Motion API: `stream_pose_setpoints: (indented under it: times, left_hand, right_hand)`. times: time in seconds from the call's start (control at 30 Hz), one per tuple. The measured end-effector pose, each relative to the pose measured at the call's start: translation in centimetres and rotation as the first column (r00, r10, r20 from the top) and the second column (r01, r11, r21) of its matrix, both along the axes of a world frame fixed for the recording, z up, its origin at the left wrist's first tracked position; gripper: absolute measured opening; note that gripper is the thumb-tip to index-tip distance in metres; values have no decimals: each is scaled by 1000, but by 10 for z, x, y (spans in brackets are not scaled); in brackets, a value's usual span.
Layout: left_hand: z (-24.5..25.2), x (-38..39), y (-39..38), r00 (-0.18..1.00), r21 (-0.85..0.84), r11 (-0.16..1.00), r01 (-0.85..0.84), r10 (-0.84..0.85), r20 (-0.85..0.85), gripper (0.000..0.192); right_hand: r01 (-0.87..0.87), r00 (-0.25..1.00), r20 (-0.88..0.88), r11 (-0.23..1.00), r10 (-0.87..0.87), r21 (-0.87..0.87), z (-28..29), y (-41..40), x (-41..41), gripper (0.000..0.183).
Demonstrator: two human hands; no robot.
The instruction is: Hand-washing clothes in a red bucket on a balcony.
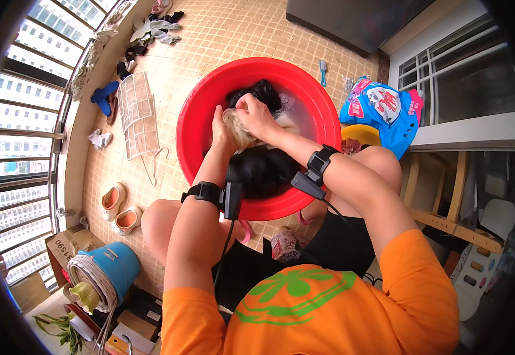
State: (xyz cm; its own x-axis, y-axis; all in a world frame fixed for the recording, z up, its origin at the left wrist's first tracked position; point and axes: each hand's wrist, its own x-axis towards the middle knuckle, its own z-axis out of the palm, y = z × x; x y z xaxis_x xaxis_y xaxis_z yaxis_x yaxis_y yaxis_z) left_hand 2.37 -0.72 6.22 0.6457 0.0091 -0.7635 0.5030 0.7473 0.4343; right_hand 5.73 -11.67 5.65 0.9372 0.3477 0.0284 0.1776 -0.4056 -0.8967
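A large round red plastic basin (257, 71) stands on the floor between my knees, with cloudy, sudsy water (304, 117) at its right side. Over the basin, a bunched cream-coloured cloth (239, 128) is held between my hands. My left hand (223, 128) lies along the cloth's left side, its fingers pointing up and away from me. My right hand (254, 116) pinches the cloth near its top with bent fingers. Dark wet fabric (264, 93) lies beyond the hands, and a larger black bundle (262, 171) bulges on the near side. The basin's bottom is hidden.
A scrubbing brush (323, 73) and a blue detergent bag (379, 106) lie to the right, the bag by a yellow basin (361, 133). Left are a hanging rack cover (137, 115), blue slippers (103, 98), shoes (126, 220) and a blue bucket (118, 266).
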Motion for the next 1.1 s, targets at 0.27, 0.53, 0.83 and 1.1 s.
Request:
stream_pose_setpoints:
  times: [0.27, 0.53, 0.83, 1.1]
  left_hand:
    - [8, 7, -14, 979, -10, 988, 157, -155, 132, 36]
    - [-35, -9, 7, 522, -52, 963, 263, -96, 848, 28]
    - [10, -7, 21, 956, 123, 984, 130, -157, 249, 31]
    - [-83, -19, 24, 927, 644, 681, 348, -352, -128, 37]
  right_hand:
    - [118, 967, 232, 991, -101, -60, 51, 1, -14, 17]
    - [6, 921, 389, 999, 12, -47, 71, 41, -53, 19]
    - [126, 932, 343, 992, -115, -10, 4, -19, 35, 33]
    - [-237, 950, 60, 828, 308, -508, -19, -33, -3, 45]
